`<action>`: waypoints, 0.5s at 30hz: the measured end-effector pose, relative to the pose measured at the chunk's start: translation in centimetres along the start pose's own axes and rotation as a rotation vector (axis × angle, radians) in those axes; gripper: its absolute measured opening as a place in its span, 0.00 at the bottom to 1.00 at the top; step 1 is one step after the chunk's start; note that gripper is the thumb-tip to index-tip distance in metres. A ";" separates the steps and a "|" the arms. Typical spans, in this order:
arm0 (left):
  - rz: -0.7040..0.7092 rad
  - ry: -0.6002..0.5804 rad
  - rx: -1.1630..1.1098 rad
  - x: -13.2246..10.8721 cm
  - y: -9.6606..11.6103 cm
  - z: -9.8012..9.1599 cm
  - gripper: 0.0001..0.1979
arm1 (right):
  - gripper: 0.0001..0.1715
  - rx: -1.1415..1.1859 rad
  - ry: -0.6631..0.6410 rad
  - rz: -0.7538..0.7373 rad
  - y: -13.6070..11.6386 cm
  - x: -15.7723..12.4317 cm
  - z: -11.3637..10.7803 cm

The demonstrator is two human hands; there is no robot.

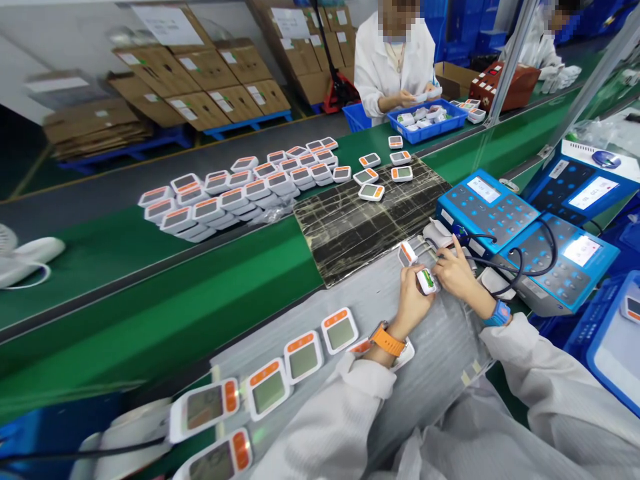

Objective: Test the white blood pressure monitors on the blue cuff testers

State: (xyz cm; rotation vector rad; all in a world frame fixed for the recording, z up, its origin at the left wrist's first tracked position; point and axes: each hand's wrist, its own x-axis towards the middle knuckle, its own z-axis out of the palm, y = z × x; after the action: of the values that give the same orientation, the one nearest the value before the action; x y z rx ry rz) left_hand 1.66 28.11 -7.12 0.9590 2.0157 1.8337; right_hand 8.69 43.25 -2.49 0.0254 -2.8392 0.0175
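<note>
My left hand [413,298] is closed around a small white electronic device [427,282], whose upturned face shows a green part set in a recess. My right hand [454,270] is just right of it, index finger stretched toward a dark blue round knob [461,233] on the near side of a blue test box [487,207]. The thumb of that hand is close to the held device; whether they touch I cannot tell. Beyond my left hand lies another white device with an orange strip [407,253]. A white device [404,355] is partly hidden under my left wrist.
Several white display devices [303,355] with orange buttons lie along the grey mat [435,373]. Stacked devices [240,190] fill the green bench's far side. More blue test boxes [560,260] with black cables stand at right. Opposite, a person [395,67] works behind a blue basket [427,120].
</note>
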 end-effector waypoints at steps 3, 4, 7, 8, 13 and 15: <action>0.033 -0.025 0.027 0.1 0.2 0.1 0.32 | 0.15 -0.038 -0.042 0.002 -0.4 0.1 -0.3; 0.035 -0.031 0.029 0.1 0.3 0.1 0.32 | 0.15 -0.029 -0.046 0.010 -0.4 0.0 -0.4; 0.025 -0.039 0.021 0.1 0.3 -0.1 0.33 | 0.12 0.057 -0.007 0.038 0.1 -0.5 -0.4; 0.023 -0.041 0.020 0.1 0.3 -0.1 0.33 | 0.11 0.086 0.012 0.042 0.3 -0.6 -0.3; 0.038 -0.051 0.035 0.2 0.3 -0.1 0.34 | 0.15 0.094 0.010 -0.007 1.0 -0.7 0.5; 0.035 -0.043 0.036 0.3 0.3 -0.1 0.33 | 0.15 0.102 -0.007 -0.017 1.1 -0.5 0.6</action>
State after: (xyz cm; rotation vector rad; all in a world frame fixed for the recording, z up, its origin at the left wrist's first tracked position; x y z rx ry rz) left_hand 1.44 28.23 -6.76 1.0411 2.0255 1.7847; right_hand 9.00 44.32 -3.28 0.0712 -2.8427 0.1591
